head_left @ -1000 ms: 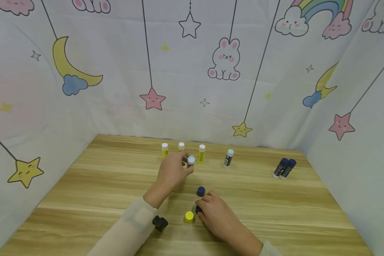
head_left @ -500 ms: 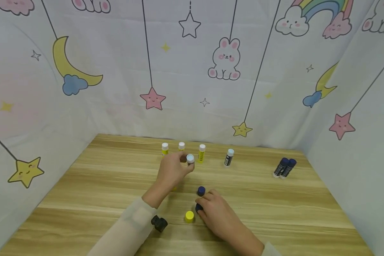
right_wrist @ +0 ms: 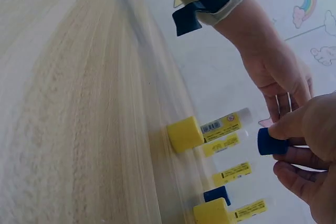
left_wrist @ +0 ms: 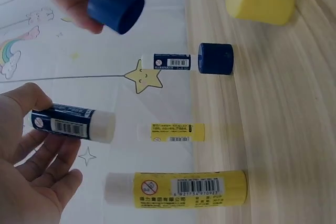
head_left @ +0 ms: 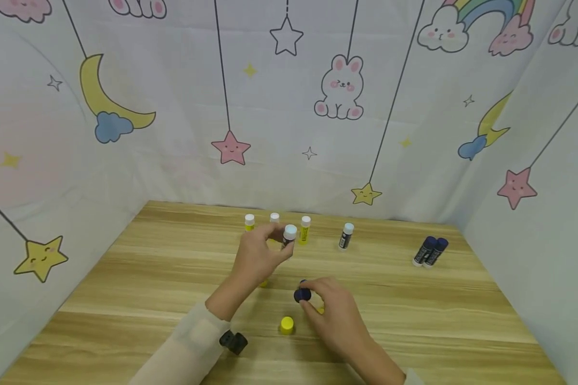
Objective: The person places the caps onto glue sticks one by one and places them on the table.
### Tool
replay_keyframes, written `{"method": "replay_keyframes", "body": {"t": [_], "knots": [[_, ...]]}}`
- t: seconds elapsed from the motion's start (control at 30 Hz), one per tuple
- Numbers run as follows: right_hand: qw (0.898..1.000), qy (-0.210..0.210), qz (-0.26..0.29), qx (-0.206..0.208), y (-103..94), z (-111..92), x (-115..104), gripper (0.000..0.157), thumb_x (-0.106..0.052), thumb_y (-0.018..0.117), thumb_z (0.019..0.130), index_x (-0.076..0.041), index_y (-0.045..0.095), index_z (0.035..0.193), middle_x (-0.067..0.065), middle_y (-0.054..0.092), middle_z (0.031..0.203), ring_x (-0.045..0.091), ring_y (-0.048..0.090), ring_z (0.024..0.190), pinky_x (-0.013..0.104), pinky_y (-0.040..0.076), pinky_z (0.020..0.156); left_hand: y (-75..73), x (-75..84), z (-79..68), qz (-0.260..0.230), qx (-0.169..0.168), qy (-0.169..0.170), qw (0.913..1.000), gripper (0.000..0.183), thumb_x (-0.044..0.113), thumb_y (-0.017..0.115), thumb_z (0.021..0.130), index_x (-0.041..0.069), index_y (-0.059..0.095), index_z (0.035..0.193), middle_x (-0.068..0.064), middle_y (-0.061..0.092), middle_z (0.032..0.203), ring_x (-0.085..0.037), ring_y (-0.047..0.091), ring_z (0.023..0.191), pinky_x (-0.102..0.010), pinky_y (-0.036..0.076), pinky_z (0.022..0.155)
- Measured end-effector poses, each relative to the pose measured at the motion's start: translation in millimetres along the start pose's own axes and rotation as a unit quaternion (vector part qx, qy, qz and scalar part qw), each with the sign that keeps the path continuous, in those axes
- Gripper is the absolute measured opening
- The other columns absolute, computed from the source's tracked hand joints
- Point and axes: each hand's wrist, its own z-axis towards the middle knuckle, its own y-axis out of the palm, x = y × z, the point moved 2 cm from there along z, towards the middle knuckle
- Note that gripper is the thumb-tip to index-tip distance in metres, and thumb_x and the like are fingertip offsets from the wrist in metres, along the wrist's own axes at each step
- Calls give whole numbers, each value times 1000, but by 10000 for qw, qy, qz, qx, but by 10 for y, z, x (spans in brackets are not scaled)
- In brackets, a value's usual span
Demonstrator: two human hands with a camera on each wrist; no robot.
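My left hand [head_left: 260, 251] grips a navy glue stick [left_wrist: 63, 121] in the air, its white end pointing up in the head view. A navy cap [head_left: 302, 294] is pinched between the thumb and fingers of my right hand [head_left: 337, 315], its open end showing in the left wrist view. The cap is raised off the table, lower and nearer to me than the glue stick, and the two are apart. A second navy cap [left_wrist: 215, 59] stands on the table, mostly hidden behind the held one in the head view. Nearby stands a yellow cap [head_left: 287, 325].
Three yellow glue sticks with white tops, one of them [head_left: 305, 231] on the right, stand at the back. A navy glue stick [head_left: 346, 237] is beside them, and two capped navy ones [head_left: 430, 252] stand far right. Another yellow cap [head_left: 320, 310] shows behind my right hand.
My right hand has lifted the navy cap off the table and moved it forward, uncovering a yellow cap behind that hand. My left hand has risen slightly with the glue stick.
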Motion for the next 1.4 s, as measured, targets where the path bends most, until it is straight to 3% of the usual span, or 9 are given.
{"method": "replay_keyframes", "body": {"t": [0.1, 0.17, 0.33, 0.5, 0.63, 0.8, 1.03, 1.2, 1.4], "knots": [[9989, 226, 367, 197, -25, 8, -9, 25, -19, 82, 87, -20, 74, 111, -12, 71, 105, 11, 68, 97, 33, 58, 85, -39, 67, -39, 154, 156, 719, 9972, 27, 15, 83, 83, 15, 74, 108, 8, 71, 90, -7, 66, 86, -38, 58, 84], [9957, 436, 765, 281, -48, 21, -11, 26, -17, 82, 87, -20, 74, 111, -12, 71, 105, 9, 69, 94, 30, 59, 84, -61, 106, -81, 147, 166, 993, 9948, 26, 12, 81, 83, 13, 74, 108, 6, 69, 91, -7, 66, 83, -35, 60, 80], [9684, 1018, 2247, 363, -126, 65, -19, 28, -6, 80, 88, -15, 73, 113, -1, 72, 110, 14, 71, 96, 24, 59, 84, -92, 154, -190, 508, -39, 1229, 9911, 26, 10, 80, 83, 10, 75, 108, 1, 65, 95, -9, 65, 80, -25, 60, 70], [9430, 1382, 3002, 398, -180, 122, -19, 25, -7, 78, 89, -9, 73, 113, 6, 71, 111, 20, 70, 100, 25, 59, 86, -116, 174, -243, 1488, -104, 1865, 9711, 25, 10, 82, 82, 9, 74, 105, 0, 64, 98, -13, 61, 87, -24, 56, 72], [9329, 1511, 3239, 453, -189, 147, -17, 25, -8, 78, 89, -9, 73, 113, 8, 71, 110, 21, 70, 101, 26, 59, 87, -133, 200, -263, 1679, -204, 2343, 9573, 24, 6, 82, 81, 9, 70, 102, 0, 61, 98, -13, 59, 88, -23, 55, 75], [9282, 1569, 3333, 530, -194, 159, -31, 25, -8, 78, 89, -9, 73, 114, 8, 71, 112, 22, 70, 103, 26, 58, 88, -146, 219, -283, 1662, -307, 2472, 9541, 23, 2, 81, 81, 7, 69, 101, -1, 61, 99, -13, 60, 88, -22, 56, 77], [9254, 1557, 3394, 638, -197, 204, -48, 25, -10, 78, 90, -10, 72, 115, 9, 70, 111, 24, 71, 103, 27, 58, 89, -160, 192, -298, 2081, -169, 2596, 9429, 23, 5, 83, 79, 7, 72, 99, -2, 63, 97, -16, 60, 87, -26, 56, 77], [9172, 1528, 3625, 630, -172, 230, -43, 24, -7, 76, 91, -8, 72, 115, 10, 70, 113, 25, 70, 106, 26, 58, 89, -146, 172, -311, 2063, -68, 2799, 9376, 23, 5, 85, 76, 7, 74, 96, -2, 63, 95, -18, 60, 88, -30, 56, 77], [9112, 1550, 3775, 571, -128, 258, -38, 25, -6, 75, 91, -7, 71, 116, 10, 70, 115, 25, 69, 107, 27, 58, 89, -151, 199, -340, 2031, -142, 2739, 9400, 24, 4, 85, 76, 8, 73, 97, -1, 62, 95, -19, 58, 91, -31, 54, 79]]}}
